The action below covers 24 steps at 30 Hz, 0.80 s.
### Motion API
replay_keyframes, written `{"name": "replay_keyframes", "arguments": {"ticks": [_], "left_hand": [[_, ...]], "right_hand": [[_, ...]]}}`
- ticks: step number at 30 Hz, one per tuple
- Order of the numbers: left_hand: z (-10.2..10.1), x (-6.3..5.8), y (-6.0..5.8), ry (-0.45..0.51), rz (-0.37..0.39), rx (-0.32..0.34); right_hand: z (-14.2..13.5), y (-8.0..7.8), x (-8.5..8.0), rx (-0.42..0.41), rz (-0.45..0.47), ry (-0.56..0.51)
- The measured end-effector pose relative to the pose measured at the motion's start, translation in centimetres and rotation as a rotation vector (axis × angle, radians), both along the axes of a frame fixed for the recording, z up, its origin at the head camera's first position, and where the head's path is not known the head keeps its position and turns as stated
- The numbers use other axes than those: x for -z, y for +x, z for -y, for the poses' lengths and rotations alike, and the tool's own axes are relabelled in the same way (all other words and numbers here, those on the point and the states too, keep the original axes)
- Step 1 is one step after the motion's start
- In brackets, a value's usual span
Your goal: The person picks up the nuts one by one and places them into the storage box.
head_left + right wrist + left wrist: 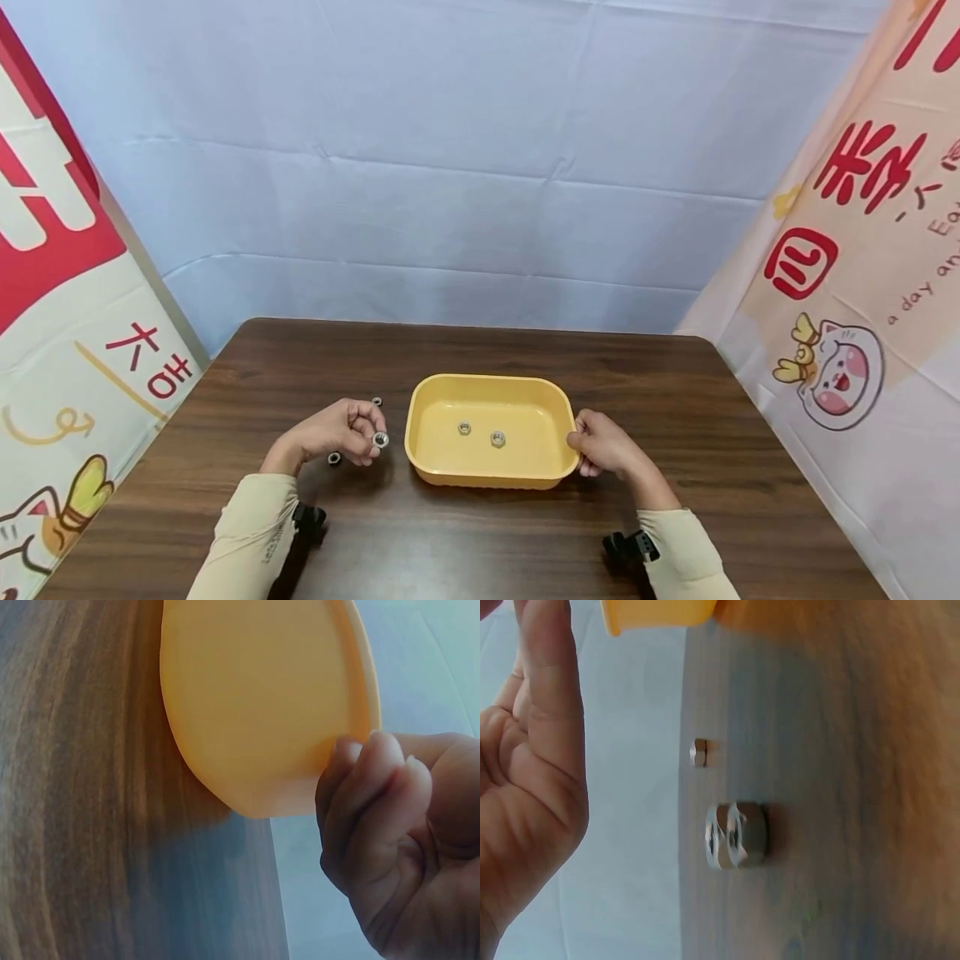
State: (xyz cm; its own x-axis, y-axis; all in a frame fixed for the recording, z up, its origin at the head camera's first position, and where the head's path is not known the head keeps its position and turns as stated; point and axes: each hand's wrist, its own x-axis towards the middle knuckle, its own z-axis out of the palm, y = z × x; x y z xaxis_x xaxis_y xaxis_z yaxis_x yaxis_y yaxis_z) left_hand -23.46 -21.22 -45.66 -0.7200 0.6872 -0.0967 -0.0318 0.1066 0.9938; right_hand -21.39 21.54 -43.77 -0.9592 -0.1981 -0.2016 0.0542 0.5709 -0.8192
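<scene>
My left hand (347,429) pinches a metal hex nut (380,439) just left of a yellow plastic tray (491,481). In the left wrist view only part of that hand shows, and the pinched nut is out of sight. Two hex nuts, one small (465,427) and one larger (498,438), lie inside the tray. My right hand (606,444) grips the tray's right rim, thumb on top and fingers curled beneath. On the table near the left hand are a small nut (698,752) and two larger nuts (748,834) that overlap in the left wrist view.
The dark wooden table (465,542) carries the tray near its middle. A pale cloth (450,167) hangs behind its far edge, with printed banners (832,275) at both sides. Each wrist wears a black camera (630,547) over a cream sleeve.
</scene>
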Motion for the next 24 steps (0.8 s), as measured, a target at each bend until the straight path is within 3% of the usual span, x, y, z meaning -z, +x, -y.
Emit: {"name": "replay_keyframes", "arguments": {"ticks": [9,17,24], "left_hand": [[-2.2,-1.5,-0.6,-0.028,-0.046,0.065],[-3.7,-3.0,-1.6,-0.052,-0.091,0.082],[-4.5,-3.8,-2.3,-0.114,-0.192,0.065]], "right_hand": [[-0.1,0.2,0.1,-0.003,0.008,-0.01],[0.0,0.0,-0.1,0.0,0.003,0.008],[0.0,0.2,-0.3,-0.006,-0.003,0.009]]}}
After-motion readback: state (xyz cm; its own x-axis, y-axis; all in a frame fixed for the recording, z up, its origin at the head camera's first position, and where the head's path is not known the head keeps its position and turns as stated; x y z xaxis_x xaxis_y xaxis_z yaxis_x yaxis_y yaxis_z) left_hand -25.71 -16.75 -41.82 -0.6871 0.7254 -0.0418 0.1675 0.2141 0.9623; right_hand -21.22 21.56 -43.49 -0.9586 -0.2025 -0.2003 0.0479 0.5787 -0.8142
